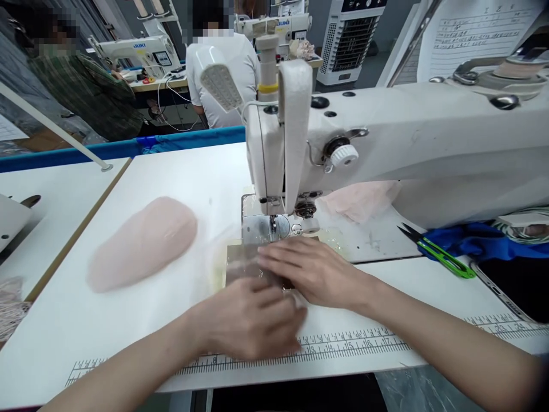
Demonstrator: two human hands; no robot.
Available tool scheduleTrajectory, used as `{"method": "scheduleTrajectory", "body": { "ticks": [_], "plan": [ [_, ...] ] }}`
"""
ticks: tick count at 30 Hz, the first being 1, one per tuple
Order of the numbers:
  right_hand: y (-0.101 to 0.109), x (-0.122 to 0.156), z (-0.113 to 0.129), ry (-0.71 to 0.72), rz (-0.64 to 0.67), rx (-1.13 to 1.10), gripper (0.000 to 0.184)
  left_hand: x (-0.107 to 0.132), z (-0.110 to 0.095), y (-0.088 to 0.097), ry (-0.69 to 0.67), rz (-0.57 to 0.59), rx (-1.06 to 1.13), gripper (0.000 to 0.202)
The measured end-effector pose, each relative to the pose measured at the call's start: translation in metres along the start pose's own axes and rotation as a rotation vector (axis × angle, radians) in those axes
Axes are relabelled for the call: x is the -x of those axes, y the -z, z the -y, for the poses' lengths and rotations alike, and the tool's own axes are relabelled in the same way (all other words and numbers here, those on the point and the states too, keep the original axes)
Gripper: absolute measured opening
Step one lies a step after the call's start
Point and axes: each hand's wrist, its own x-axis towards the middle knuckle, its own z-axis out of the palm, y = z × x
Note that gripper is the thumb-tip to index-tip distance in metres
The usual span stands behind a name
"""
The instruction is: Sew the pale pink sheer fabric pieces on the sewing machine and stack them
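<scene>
A white sewing machine stands over the table, its needle and presser foot just beyond my hands. My right hand lies with fingers stretched out and flat over a brownish metal plate in front of the foot. Nearer to me, my left hand is curled and blurred by motion; whatever its fingers hold, if anything, is hidden. Left of the machine lies a pale pink oval piece of sheer fabric. Another pink fabric piece rests beneath the machine arm.
Green-handled thread snips lie at right beside a blue cloth and a dark phone-like device. A ruler strip runs along the table's front edge. Beyond the table are two people near other sewing machines.
</scene>
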Motion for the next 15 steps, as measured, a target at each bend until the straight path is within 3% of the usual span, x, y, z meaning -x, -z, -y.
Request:
{"method": "scheduleTrajectory", "body": {
  "ticks": [1,2,4,6,8,11,13,15],
  "plan": [
    [0.000,0.000,0.001,0.052,0.024,-0.054,0.031,0.000,-0.002,0.003,-0.067,-0.059,0.015,0.023],
    [0.001,0.001,0.001,0.090,0.034,-0.097,0.026,0.001,-0.002,0.006,-0.038,-0.127,-0.007,0.019],
    [0.003,0.002,-0.001,0.108,0.024,-0.149,0.024,0.004,0.004,0.009,0.221,-0.173,-0.100,0.012],
    [0.006,0.004,-0.004,0.086,0.020,-0.167,0.030,0.008,0.014,0.008,0.539,-0.050,-0.179,0.015],
    [0.010,0.005,-0.006,0.044,0.023,-0.167,0.032,0.011,0.021,0.005,0.722,0.122,-0.173,0.024],
    [0.015,0.005,-0.006,-0.146,-0.068,-0.149,0.029,0.011,0.024,0.001,0.827,0.192,-0.045,0.021],
    [0.017,0.003,-0.003,-0.351,-0.153,-0.176,0.027,0.010,0.022,-0.001,0.873,0.155,0.034,0.024],
    [0.019,0.001,0.001,-0.538,-0.148,-0.315,0.027,0.008,0.019,-0.002,0.890,0.099,0.071,0.027]
  ]
}}
